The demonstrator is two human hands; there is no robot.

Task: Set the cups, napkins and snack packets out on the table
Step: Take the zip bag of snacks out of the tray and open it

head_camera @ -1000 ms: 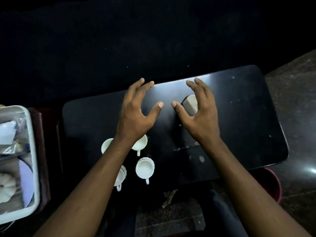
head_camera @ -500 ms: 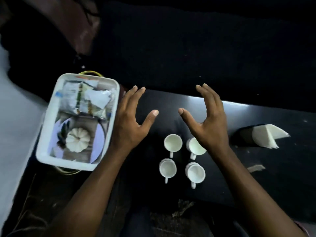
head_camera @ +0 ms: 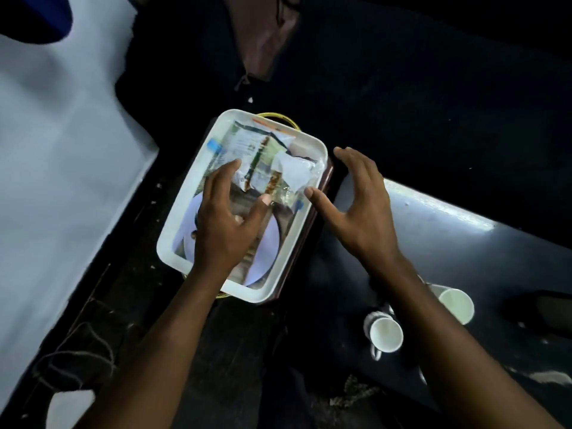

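A white rectangular tray (head_camera: 173, 239) stands to the left of the dark bench (head_camera: 464, 252), on a dark reddish support whose edge shows along the tray's right side. A yellow ring shows under the tray at its far and near ends. The snack packets (head_camera: 266, 162) lie crowded in the far half of the tray, some clear, some printed in green and white; I cannot count them. A pale round plate (head_camera: 266, 255) lies in the near half, mostly covered by the left hand (head_camera: 226, 224).

The left hand is over the tray with the fingers spread, the thumb tip at the edge of a clear packet; I cannot tell if it touches it, and the hand grasps nothing. The right hand (head_camera: 359, 212) is released too, fingers curved, above the tray's right rim and the bench corner.

On the bench, two white cups (head_camera: 385, 334) show near the right forearm, which hides part of them. At the left, a large pale surface fills the view, and a cord lies on the dark floor.
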